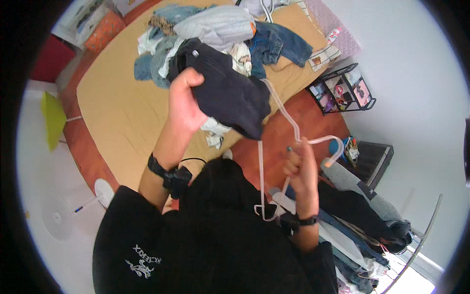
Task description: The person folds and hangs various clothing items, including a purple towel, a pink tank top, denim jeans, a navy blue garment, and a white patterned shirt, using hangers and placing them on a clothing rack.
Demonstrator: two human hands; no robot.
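My left hand [187, 99] grips a black folded garment [231, 92] with a button, its thumb on top of the cloth near the buttoned end. My right hand [302, 165] is closed around a pale pink clothes hanger [286, 112], near the base of its hook. One shoulder of the hanger reaches up to the garment's right end, and its bar passes behind or into the cloth; which one I cannot tell. The hanger's lower end hangs in front of my black shirt. Behind the garment, a heap of clothes [216, 27] lies on the bed.
The bed [121, 99] has a tan sheet. Jeans [282, 42] and a pillow [293, 20] lie at its far right. A black wheeled cart [341, 90] stands against the wall. Clothes hang on a rack [422, 239] at lower right. A white fan [57, 217] is at left.
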